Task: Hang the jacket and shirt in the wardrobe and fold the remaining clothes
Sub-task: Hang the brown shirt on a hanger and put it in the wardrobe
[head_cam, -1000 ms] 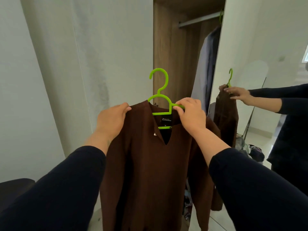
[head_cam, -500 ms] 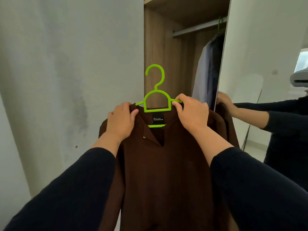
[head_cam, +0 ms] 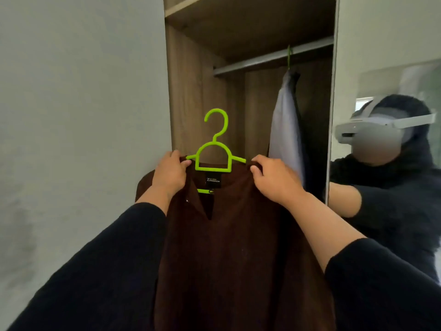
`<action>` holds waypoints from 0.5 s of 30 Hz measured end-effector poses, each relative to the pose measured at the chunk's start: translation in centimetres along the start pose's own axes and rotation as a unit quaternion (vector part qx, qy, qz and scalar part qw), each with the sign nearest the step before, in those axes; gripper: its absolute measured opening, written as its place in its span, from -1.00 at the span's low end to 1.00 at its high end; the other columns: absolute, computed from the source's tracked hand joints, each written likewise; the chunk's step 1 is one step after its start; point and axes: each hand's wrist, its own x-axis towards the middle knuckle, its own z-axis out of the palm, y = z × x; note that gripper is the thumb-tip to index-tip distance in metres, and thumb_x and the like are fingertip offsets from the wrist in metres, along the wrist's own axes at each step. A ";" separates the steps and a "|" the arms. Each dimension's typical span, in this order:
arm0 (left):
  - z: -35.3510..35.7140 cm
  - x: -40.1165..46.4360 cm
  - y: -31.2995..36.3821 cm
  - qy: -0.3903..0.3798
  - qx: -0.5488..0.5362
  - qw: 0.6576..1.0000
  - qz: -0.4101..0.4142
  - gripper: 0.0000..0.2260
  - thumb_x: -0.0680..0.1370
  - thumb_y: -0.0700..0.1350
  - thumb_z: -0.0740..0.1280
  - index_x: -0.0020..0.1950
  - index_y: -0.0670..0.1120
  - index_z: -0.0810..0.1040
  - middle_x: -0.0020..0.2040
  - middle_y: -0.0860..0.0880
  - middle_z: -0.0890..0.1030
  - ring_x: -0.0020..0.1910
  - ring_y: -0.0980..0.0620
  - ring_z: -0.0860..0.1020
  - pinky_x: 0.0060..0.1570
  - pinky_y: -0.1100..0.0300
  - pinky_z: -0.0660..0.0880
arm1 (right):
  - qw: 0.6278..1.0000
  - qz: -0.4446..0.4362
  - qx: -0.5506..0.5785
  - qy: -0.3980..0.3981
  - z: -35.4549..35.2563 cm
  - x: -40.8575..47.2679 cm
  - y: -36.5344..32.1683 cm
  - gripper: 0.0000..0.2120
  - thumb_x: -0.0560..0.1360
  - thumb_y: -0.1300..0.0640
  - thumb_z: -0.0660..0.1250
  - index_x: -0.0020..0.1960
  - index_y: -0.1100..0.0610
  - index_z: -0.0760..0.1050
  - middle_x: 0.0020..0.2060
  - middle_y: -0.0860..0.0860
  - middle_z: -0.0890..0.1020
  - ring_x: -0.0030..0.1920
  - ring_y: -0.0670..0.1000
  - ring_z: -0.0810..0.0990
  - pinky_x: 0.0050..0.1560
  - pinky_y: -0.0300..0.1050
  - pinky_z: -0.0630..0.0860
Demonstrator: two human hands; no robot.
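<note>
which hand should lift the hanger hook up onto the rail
Right, probably. The right hand grips the brown shirt on the side nearer the rail; the left hand is by the wardrobe's side panel.

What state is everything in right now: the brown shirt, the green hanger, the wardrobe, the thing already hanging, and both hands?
Brown shirt: on the hanger, held up by its shoulders.
Green hanger: not on the rail, hook free.
Wardrobe: open.
Rail: carries one garment.
Grey jacket: hung.
Left hand: grips the shirt's shoulder.
Right hand: grips the other shoulder.
</note>
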 end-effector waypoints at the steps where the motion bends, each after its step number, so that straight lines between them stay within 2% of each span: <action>1: 0.7 1.3 0.6 0.007 -0.019 1.000 0.013 -0.76 0.59 -0.07 0.26 0.15 -0.22 0.44 0.16 -0.21 0.45 0.16 -0.21 0.45 0.13 0.01 0.36 | 1.000 0.028 -0.006 0.008 0.2 1.1 0.4 -0.71 0.61 0.02 0.11 0.27 0.03 0.45 0.12 0.10 0.61 0.13 0.17 0.55 -0.02 -0.04 0.45; 4: 2.7 4.2 3.5 0.038 -0.019 0.998 0.035 -0.77 0.57 -0.03 0.28 0.18 -0.07 0.46 0.22 -0.11 0.38 0.26 -0.15 0.34 0.17 -0.03 0.35 | 0.993 0.111 -0.029 0.037 -0.6 4.1 0.9 -0.74 0.60 0.04 0.16 0.24 0.02 0.49 0.12 0.11 0.62 0.14 0.18 0.55 -0.02 -0.06 0.43; 5: 3.4 5.0 4.8 0.026 -0.025 0.999 0.040 -0.80 0.57 0.01 0.25 0.16 -0.02 0.49 0.22 -0.08 0.38 0.27 -0.13 0.32 0.18 -0.03 0.34 | 0.989 0.135 -0.036 0.048 -1.2 4.9 0.7 -0.74 0.60 0.04 0.17 0.25 0.01 0.49 0.13 0.10 0.61 0.16 0.18 0.54 -0.04 -0.08 0.40; 7: 4.4 6.4 8.0 -0.059 -0.109 0.991 0.055 -0.74 0.59 0.08 0.15 0.15 0.03 0.54 0.24 -0.07 0.44 0.30 -0.14 0.35 0.24 -0.02 0.35 | 0.980 0.171 -0.049 0.083 -2.3 6.8 -0.2 -0.75 0.59 0.04 0.20 0.24 -0.01 0.49 0.15 0.10 0.60 0.18 0.17 0.53 0.00 -0.06 0.42; 9: 5.2 7.6 11.3 -0.187 -0.269 0.943 0.050 -0.66 0.61 0.14 0.09 0.23 0.02 0.52 0.28 -0.09 0.48 0.29 -0.15 0.41 0.28 -0.04 0.38 | 0.975 0.182 -0.051 0.116 -3.0 8.5 -1.3 -0.77 0.58 0.07 0.23 0.22 0.04 0.46 0.12 0.11 0.60 0.16 0.16 0.54 0.02 -0.04 0.45; 11: 5.2 8.8 13.7 -0.274 -0.435 0.857 -0.039 -0.66 0.60 0.15 0.11 0.27 0.03 0.44 0.24 0.00 0.45 0.23 -0.07 0.45 0.19 -0.02 0.46 | 0.977 0.179 -0.013 0.118 -3.6 9.9 -2.1 -0.79 0.57 0.13 0.23 0.20 0.08 0.39 0.01 0.09 0.58 0.03 0.11 0.55 -0.10 -0.08 0.44; 12: 5.4 9.7 14.3 -0.289 -0.483 0.823 -0.082 -0.68 0.59 0.14 0.16 0.26 0.02 0.42 0.21 0.01 0.43 0.18 -0.03 0.46 0.09 0.01 0.51 | 0.979 0.178 0.024 0.099 -3.9 10.5 -2.4 -0.79 0.56 0.16 0.23 0.20 0.08 0.37 -0.05 0.06 0.55 -0.04 0.07 0.54 -0.18 -0.10 0.43; 13: 5.8 10.8 14.7 -0.286 -0.504 0.809 -0.096 -0.68 0.57 0.12 0.22 0.24 -0.02 0.41 0.21 0.01 0.43 0.15 -0.02 0.48 -0.02 0.05 0.55 | 0.978 0.183 0.066 0.074 -4.1 11.1 -2.5 -0.78 0.56 0.19 0.22 0.20 0.08 0.36 -0.10 0.03 0.52 -0.09 0.03 0.52 -0.21 -0.13 0.43; 15: 7.0 12.9 14.8 -0.245 -0.468 0.846 -0.069 -0.62 0.50 0.07 0.31 0.24 -0.09 0.41 0.24 -0.06 0.46 0.12 -0.05 0.52 -0.07 0.10 0.55 | 0.963 0.209 0.164 0.036 -4.5 12.3 -2.5 -0.77 0.56 0.27 0.19 0.19 0.09 0.41 -0.16 0.00 0.51 -0.14 -0.02 0.52 -0.13 -0.12 0.48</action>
